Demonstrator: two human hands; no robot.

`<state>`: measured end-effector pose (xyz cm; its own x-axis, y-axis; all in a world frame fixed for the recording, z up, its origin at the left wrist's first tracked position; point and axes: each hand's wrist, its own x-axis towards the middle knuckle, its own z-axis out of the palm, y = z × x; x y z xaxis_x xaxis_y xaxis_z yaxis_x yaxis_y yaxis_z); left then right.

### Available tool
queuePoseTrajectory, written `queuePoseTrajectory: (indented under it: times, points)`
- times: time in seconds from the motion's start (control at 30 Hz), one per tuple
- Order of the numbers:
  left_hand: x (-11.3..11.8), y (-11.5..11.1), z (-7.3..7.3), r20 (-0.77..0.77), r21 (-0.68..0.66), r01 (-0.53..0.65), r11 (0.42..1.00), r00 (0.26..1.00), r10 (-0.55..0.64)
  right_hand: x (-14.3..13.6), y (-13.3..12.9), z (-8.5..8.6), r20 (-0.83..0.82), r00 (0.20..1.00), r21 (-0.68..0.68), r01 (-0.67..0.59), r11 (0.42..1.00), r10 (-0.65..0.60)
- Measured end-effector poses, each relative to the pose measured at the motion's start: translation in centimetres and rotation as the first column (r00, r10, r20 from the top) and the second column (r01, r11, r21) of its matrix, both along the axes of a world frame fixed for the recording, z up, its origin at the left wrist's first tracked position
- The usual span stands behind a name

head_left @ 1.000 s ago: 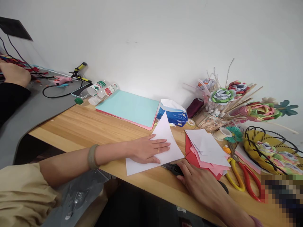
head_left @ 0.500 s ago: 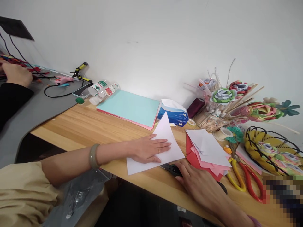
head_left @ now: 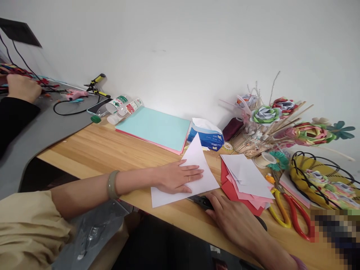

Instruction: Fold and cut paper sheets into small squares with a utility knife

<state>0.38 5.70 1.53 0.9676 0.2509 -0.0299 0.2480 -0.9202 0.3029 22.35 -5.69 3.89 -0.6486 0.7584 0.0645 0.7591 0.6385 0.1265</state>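
A folded white sheet of paper (head_left: 201, 167) lies on the wooden table, its pointed tip toward the wall. My left hand (head_left: 176, 177) rests flat on it with the fingers spread. Just to the right, my right hand (head_left: 229, 212) is closed round a black-handled cutter (head_left: 203, 201), whose blade end lies at the lower edge of the white paper, partly under it. Beyond my right hand sits a pile of cut paper, with white sheets (head_left: 247, 172) over pink and red ones (head_left: 251, 202).
Light blue sheets (head_left: 157, 127), plastic bottles (head_left: 118, 107) and a tissue pack (head_left: 206, 135) lie toward the wall. Yellow and red-handled scissors (head_left: 298, 215), paper flowers (head_left: 266, 113) and a yellow basket (head_left: 299, 174) are right. Another person's hand (head_left: 24, 88) is far left.
My right hand and the cutter have shifted slightly left, the blade further along the paper's lower edge. My left hand stays put. The other person's hand has moved a little right.
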Motion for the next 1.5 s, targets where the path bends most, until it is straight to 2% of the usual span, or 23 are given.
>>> queuePoseTrajectory:
  times: [0.23,0.7,0.87,0.97,1.07,1.2,1.33,1.5]
  points:
    - [0.0,0.0,-0.1,0.008,0.001,0.001,1.0,1.0,-0.001,-0.2,-0.1,-0.1,-0.001,1.0,0.051,-0.025,0.998,0.025]
    - [0.0,0.0,0.1,-0.014,0.012,0.001,1.0,1.0,-0.001,-0.7,-0.3,-0.4,0.039,0.999,-0.036,-0.009,0.999,0.011]
    - [0.0,-0.4,0.4,0.032,0.071,-0.016,0.997,0.999,0.013,-1.2,-0.2,-0.5,0.036,0.999,-0.031,-0.003,1.0,0.004]
    - [-1.2,-0.9,1.4,0.081,0.062,-0.008,0.998,0.997,0.003,-1.2,-0.3,-0.5,0.026,1.0,-0.026,0.008,1.0,-0.007]
    - [-3.5,-1.3,2.0,0.063,-0.056,0.029,0.998,0.998,-0.025,-1.2,-0.4,-0.5,0.018,1.0,-0.06,0.023,0.998,-0.022]
    - [-6.0,-1.2,1.6,-0.028,-0.161,0.025,0.987,0.999,-0.03,-1.3,-0.2,-0.5,0.017,1.0,-0.077,0.017,0.997,-0.015]
    - [-6.4,-0.8,1.1,-0.069,-0.165,0.035,0.986,0.997,-0.047,-1.5,-0.2,-0.6,0.013,1.0,-0.022,-0.015,1.0,0.015]
    - [-6.1,-0.7,1.1,-0.061,-0.166,0.041,0.985,0.997,-0.052,-1.4,-0.4,-0.9,0.002,0.999,0.024,-0.043,0.999,0.042]
